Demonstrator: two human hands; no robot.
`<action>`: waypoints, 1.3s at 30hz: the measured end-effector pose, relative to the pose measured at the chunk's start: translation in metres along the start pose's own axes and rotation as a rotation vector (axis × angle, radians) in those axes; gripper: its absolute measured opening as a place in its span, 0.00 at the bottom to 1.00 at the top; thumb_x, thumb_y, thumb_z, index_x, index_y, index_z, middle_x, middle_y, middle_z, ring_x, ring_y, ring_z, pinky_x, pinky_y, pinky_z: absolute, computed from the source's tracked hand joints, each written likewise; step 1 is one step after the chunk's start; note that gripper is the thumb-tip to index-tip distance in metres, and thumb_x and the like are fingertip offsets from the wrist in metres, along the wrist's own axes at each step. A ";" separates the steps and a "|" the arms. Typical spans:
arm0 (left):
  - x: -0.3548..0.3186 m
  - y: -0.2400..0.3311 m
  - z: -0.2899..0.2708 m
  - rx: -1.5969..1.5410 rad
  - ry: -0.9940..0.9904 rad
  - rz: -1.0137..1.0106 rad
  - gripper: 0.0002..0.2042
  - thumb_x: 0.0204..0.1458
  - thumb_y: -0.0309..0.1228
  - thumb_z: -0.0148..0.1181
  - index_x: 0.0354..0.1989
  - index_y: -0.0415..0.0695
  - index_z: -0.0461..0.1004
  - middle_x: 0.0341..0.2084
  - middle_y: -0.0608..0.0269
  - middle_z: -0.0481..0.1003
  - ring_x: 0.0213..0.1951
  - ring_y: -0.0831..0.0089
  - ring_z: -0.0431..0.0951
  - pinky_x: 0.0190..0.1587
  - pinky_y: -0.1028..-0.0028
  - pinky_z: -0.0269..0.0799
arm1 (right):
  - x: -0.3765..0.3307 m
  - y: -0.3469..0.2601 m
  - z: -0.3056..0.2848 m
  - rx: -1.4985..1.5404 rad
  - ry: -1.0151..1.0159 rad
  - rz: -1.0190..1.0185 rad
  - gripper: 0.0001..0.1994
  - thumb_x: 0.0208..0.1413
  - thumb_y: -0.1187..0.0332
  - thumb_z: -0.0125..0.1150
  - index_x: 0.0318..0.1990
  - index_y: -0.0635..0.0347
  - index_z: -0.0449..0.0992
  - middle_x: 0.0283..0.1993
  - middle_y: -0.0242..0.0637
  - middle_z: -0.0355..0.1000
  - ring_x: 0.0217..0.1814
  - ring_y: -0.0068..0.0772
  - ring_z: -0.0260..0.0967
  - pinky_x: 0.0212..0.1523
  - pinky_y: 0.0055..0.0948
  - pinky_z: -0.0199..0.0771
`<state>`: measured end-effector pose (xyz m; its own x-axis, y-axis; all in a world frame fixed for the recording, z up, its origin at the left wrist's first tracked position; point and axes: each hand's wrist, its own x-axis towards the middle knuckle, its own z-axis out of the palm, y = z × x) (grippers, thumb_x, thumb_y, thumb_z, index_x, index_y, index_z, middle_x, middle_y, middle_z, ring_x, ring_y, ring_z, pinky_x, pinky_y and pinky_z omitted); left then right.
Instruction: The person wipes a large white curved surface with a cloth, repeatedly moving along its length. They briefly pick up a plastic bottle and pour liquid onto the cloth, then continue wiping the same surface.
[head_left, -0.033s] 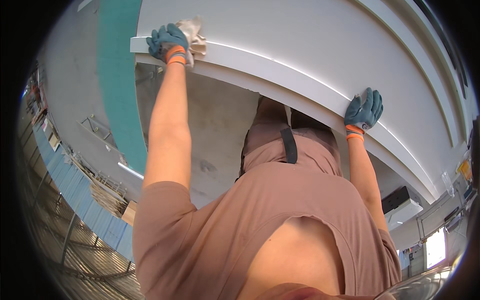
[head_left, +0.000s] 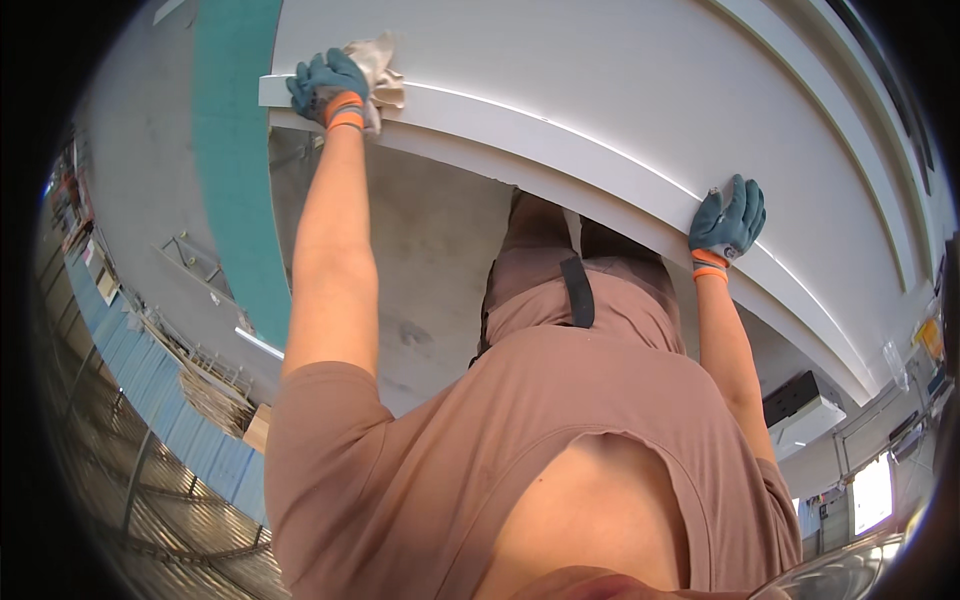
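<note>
A long white panel (head_left: 560, 70) with a raised white rim (head_left: 520, 125) along its near edge lies in front of me. Near the rim's left end, my left hand (head_left: 328, 82), in a grey-blue glove with an orange cuff, is closed on a crumpled beige cloth (head_left: 378, 75). The cloth drapes over the rim and onto the panel's face. Farther right, my right hand (head_left: 730, 218), in a matching glove, rests over the same rim with its fingers stretched out on the panel. It holds nothing; its palm side is hidden.
A second white raised strip (head_left: 850, 115) runs along the panel's far right. A green strip (head_left: 235, 170) marks the floor at left. Stacked boards (head_left: 215, 400) stand by a blue wall (head_left: 170, 395). A black and white box (head_left: 803, 410) sits low at right, beneath the panel.
My left hand and the cloth have shifted slightly left along the rim. My right hand has stayed in place.
</note>
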<state>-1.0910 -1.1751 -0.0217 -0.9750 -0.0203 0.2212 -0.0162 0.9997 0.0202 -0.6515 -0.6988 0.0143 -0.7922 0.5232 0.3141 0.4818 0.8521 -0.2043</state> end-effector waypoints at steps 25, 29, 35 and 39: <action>-0.010 0.020 -0.016 -0.074 0.038 -0.002 0.26 0.60 0.54 0.50 0.54 0.51 0.84 0.57 0.60 0.78 0.61 0.52 0.71 0.65 0.48 0.60 | 0.063 -0.224 0.008 0.097 -0.897 0.512 0.13 0.55 0.55 0.71 0.38 0.55 0.86 0.36 0.40 0.85 0.39 0.43 0.82 0.45 0.37 0.78; -0.010 0.019 -0.017 -0.076 0.037 -0.006 0.26 0.60 0.54 0.50 0.54 0.52 0.84 0.58 0.60 0.78 0.62 0.52 0.71 0.66 0.48 0.59 | 0.064 -0.209 0.008 0.115 -0.934 0.521 0.13 0.54 0.56 0.72 0.38 0.55 0.87 0.37 0.41 0.85 0.39 0.43 0.82 0.45 0.38 0.79; -0.009 0.019 -0.019 -0.077 0.018 0.012 0.26 0.60 0.55 0.50 0.54 0.52 0.84 0.56 0.61 0.78 0.60 0.53 0.71 0.64 0.49 0.60 | 0.064 -0.230 0.009 0.081 -0.858 0.460 0.12 0.54 0.58 0.72 0.38 0.55 0.87 0.37 0.41 0.85 0.39 0.44 0.82 0.45 0.38 0.79; -0.009 0.020 -0.018 -0.065 0.044 0.016 0.25 0.59 0.54 0.50 0.54 0.52 0.84 0.55 0.62 0.79 0.59 0.54 0.71 0.63 0.49 0.60 | 0.064 -0.211 0.006 0.188 -0.962 0.561 0.12 0.54 0.58 0.72 0.37 0.57 0.87 0.37 0.42 0.85 0.39 0.43 0.82 0.45 0.37 0.79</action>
<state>-1.0789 -1.1549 -0.0056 -0.9644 -0.0066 0.2644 0.0149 0.9967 0.0792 -0.8060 -0.8454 0.0717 -0.4796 0.5371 -0.6939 0.8608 0.4415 -0.2533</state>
